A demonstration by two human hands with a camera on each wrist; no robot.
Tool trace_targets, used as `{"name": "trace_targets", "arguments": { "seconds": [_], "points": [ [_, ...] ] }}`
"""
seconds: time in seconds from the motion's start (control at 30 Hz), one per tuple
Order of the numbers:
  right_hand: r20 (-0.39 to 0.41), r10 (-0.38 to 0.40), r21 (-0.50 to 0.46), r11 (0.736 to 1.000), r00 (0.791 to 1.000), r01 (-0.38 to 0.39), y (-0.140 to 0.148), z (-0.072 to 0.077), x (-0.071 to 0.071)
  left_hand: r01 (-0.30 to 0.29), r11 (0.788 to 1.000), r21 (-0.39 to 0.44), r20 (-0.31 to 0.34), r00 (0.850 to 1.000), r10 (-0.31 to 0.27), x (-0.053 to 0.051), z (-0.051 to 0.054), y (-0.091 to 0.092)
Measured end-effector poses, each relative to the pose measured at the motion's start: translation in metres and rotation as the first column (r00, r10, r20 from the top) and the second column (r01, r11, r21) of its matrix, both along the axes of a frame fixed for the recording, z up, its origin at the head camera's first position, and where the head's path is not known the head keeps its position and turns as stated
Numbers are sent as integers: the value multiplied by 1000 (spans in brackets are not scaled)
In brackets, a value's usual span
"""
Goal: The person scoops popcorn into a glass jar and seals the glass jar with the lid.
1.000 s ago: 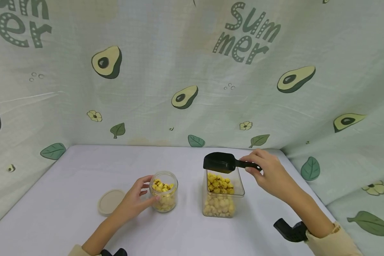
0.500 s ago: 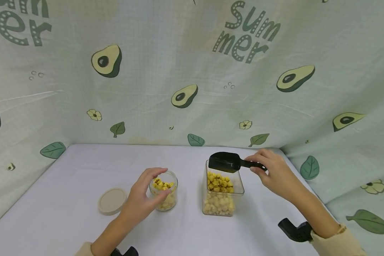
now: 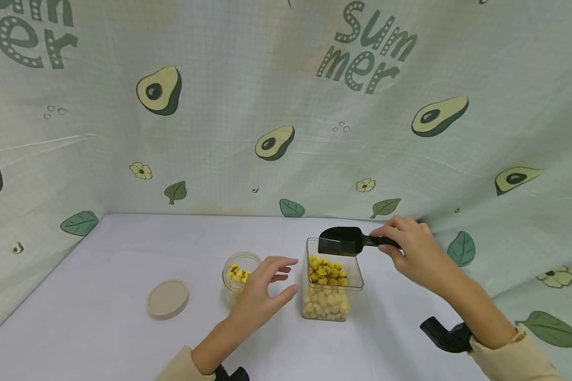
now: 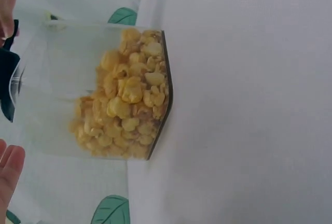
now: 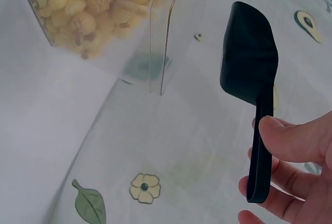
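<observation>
A black scoop (image 3: 341, 242) is held by its handle in my right hand (image 3: 417, 256), above the clear square container. That container (image 3: 328, 320) holds yellow popcorn (image 4: 124, 102) in its lower part. Between the jar and the container, my left hand (image 3: 262, 293) hovers with fingers spread and parted from the thumb, touching neither. Behind it stands a round glass jar (image 3: 232, 259) with popcorn inside, its lower right side hidden by the hand. In the right wrist view the thumb presses the scoop's handle (image 5: 261, 156) against the fingers.
A round beige lid (image 3: 167, 299) lies flat on the white table (image 3: 100, 275) left of the jar. A cloth printed with avocados and leaves (image 3: 219, 106) hangs behind the table and along its sides.
My left hand has let go of the jar and moved right toward the container. My right hand has shifted slightly right with the scoop. The jar and container have stayed put.
</observation>
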State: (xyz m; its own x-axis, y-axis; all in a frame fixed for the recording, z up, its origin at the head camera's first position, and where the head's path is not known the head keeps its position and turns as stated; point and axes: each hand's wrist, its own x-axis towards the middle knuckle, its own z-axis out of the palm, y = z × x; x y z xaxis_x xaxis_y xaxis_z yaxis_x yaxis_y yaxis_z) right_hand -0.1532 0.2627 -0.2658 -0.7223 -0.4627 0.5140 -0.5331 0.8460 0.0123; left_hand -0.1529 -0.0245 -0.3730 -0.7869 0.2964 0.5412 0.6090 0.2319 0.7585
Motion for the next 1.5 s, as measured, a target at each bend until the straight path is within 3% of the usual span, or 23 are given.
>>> {"name": "trace_targets", "arguments": {
  "seconds": [0.1,0.27,0.5,0.7,0.87,1.13,1.27,1.5],
  "points": [
    [13,-16,33,999,1000,15,1,4,0,31,999,32,88,996,-33,-2,-3,8],
    [41,-47,94,995,998,43,-2,13,1,57,996,71,213,974,-70,-7,-7,17],
    [45,-101,268,960,994,86,-19,29,3,93,989,113,296,947,-123,-10,-11,26],
    [19,-133,449,887,991,111,-38,37,2,99,983,154,307,941,-143,-10,-11,28],
    [-14,-165,579,803,986,143,-54,40,0,94,985,143,322,937,-136,-10,-11,29],
    [-31,-173,710,690,985,143,-81,38,-2,87,985,146,345,929,-133,-9,-9,30],
    [-58,-172,746,648,983,157,-91,35,-3,86,984,154,354,925,-137,-8,-10,30],
    [-99,-191,772,604,977,197,-98,27,-5,83,984,157,357,924,-135,-8,-9,30]
  ]
}}
